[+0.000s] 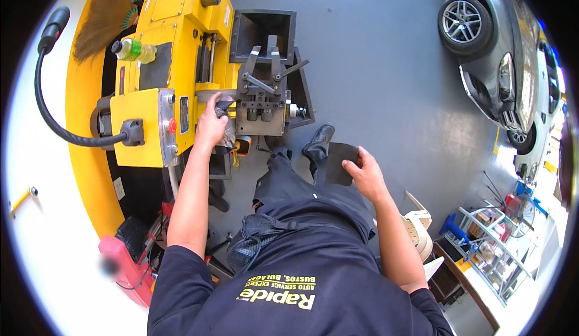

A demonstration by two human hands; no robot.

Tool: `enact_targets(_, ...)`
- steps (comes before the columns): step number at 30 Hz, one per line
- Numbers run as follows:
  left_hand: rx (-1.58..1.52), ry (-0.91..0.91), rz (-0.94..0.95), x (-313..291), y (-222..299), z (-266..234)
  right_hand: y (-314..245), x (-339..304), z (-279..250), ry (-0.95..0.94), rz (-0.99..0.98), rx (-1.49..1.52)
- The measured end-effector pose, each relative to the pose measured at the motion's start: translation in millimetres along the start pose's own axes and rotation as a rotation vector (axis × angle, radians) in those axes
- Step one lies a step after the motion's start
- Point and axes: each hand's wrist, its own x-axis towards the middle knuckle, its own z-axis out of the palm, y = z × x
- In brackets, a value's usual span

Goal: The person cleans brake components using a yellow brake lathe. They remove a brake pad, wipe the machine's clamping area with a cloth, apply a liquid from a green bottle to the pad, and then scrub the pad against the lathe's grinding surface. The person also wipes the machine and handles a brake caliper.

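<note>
My left hand (pixel 211 124) is closed on a crumpled grey and dark rag (pixel 228 132) next to the metal slide of a yellow machine (pixel 172 16) that looks like a lathe. Just right of that hand stands the machine's dark tool holder (pixel 260 104), with two upright arms and several bolts. Over my right thigh, my right hand (pixel 367 178) pinches the edge of a thin, dark, flat sheet (pixel 341 162) between thumb and fingers. What the sheet is made of I cannot tell.
A control box with a red button (pixel 172 125) and a bendy black lamp (pixel 45 104) is on the left. A green-labelled bottle (pixel 134 51) stands on the machine. Dark metal trays (pixel 265 19) sit beside it. A grey car (pixel 491 53) is at the far right, a cream chair (pixel 417 230) nearer.
</note>
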Motion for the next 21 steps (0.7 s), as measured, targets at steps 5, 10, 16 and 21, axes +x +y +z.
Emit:
enact_targets(5, -0.321, 0.091, -0.059, -26, -44, 9, -7, 34, 29, -0.102, 0.034, -0.054)
enact_targets(10, -0.487, 0.082, -0.093, -57, -72, 27, 26, 84, 82, -0.236, 0.104, -0.046)
enact_targets(16, -0.923, -0.05, -0.351, -109, -69, 18, 13, 94, 124, -0.352, 0.096, -0.137)
enact_targets(21, -1.147, 0.036, -0.476, -132, -67, 24, 7, 92, 120, -0.423, 0.063, -0.212)
